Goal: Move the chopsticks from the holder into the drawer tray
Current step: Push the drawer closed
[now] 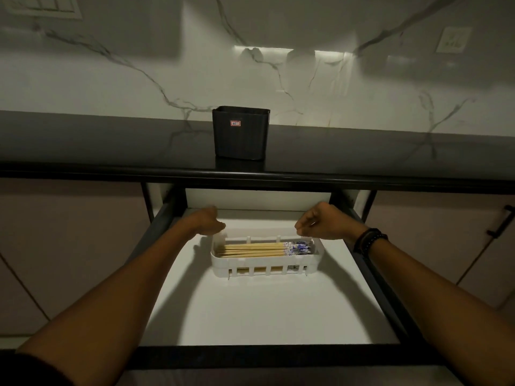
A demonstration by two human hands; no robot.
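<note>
The chopsticks (264,248) lie flat in a bundle inside the white slotted tray (267,267), which sits on the white floor of the open drawer (250,310); their plain wooden ends point to the left and their blue-patterned ends to the right. The black holder (241,132) stands on the dark counter (111,140) above, and no chopsticks show over its rim, so the transfer looks done or close to it. The left hand (204,222) hovers over the tray's left end with fingers loosely curled, holding nothing that can be seen. The right hand (320,222) hovers over the right end, thumb and fingers drawn close as if pinching, yet nothing visible sits between them. Chopsticks like these are probably light, stiff and smooth, so they roll and slide easily against each other; gripping several together near the middle, or pinching both ends at once, would likely keep the bundle aligned. The tray looks like light plastic and may shift if nudged.
</note>
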